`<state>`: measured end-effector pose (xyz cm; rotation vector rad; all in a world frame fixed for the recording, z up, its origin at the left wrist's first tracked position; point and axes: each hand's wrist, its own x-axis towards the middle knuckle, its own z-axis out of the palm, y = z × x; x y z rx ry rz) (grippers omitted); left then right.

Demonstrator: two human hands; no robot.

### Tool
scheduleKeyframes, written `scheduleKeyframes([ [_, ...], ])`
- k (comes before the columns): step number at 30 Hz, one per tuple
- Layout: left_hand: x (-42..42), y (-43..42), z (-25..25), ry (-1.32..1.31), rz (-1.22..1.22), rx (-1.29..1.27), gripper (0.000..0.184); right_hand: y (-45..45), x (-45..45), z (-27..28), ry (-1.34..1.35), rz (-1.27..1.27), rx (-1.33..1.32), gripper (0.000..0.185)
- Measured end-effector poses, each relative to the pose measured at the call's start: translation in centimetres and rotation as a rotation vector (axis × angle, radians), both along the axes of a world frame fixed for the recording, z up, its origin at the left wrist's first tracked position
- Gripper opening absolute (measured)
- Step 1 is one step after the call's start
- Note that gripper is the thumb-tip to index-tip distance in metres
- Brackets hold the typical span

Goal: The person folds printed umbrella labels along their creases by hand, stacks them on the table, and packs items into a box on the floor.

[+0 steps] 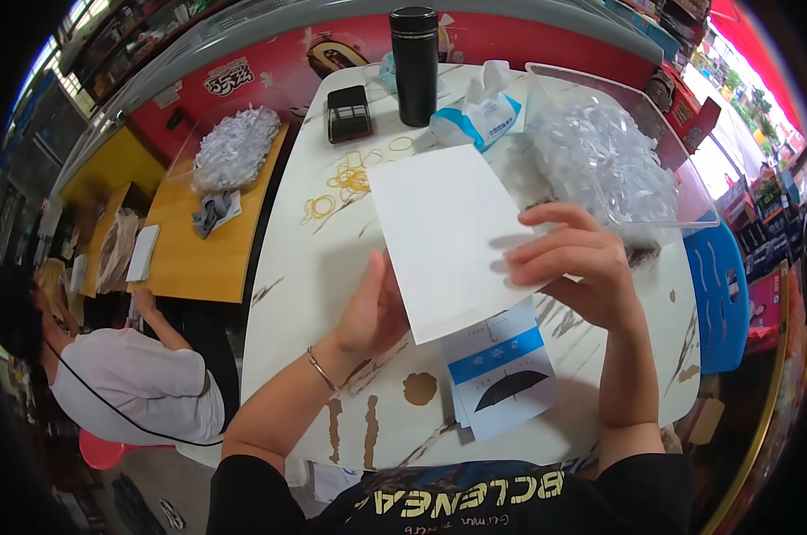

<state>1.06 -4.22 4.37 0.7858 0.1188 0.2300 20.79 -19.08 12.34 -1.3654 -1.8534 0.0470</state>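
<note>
Nearest the body, a loose pile of white printed sheets with a blue band and black umbrella (502, 383) is lying askew on the white, dark-veined table (301, 294); over it a blank white rectangular paper piece (452, 236) is tilting, so its low corner could be catching those sheets and scattering them. The right hand (586, 263) is grasping its right edge, fingers spreading over the face; the left hand (372, 308) is waiting at the left edge, fingers mostly hiding, so I can't tell whether they're gripping. If they aren't, one-sided support could be letting the piece swing. Open room is lying leftward; farther out, yellow rubber bands (350, 178) are crowding the upper-left corner, and a clear plastic bin (680, 169) is limiting the right.
</note>
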Motion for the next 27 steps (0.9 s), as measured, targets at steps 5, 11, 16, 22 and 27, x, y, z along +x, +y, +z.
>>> scheduleKeyframes([
  [5,-0.1,1.4,1.1,-0.045,-0.038,-0.167,0.090,-0.2,-0.9,-0.3,0.262,0.182,-0.200,0.013],
  [11,-0.4,1.9,0.5,-0.044,-0.096,-0.209,0.091,-0.5,-1.4,-0.2,0.437,0.163,-0.359,0.019],
  [16,-0.5,2.3,-0.6,-0.096,-0.125,-0.253,0.078,0.2,-1.4,-0.7,0.285,0.138,-0.311,0.022],
  [22,-0.1,2.2,0.5,0.015,-0.245,0.306,0.074,0.1,-0.8,-1.3,0.220,0.131,-0.324,0.019],
  [27,0.2,1.5,1.5,0.070,-0.319,0.376,0.077,0.0,-0.7,-1.0,0.239,0.086,-0.311,0.016],
])
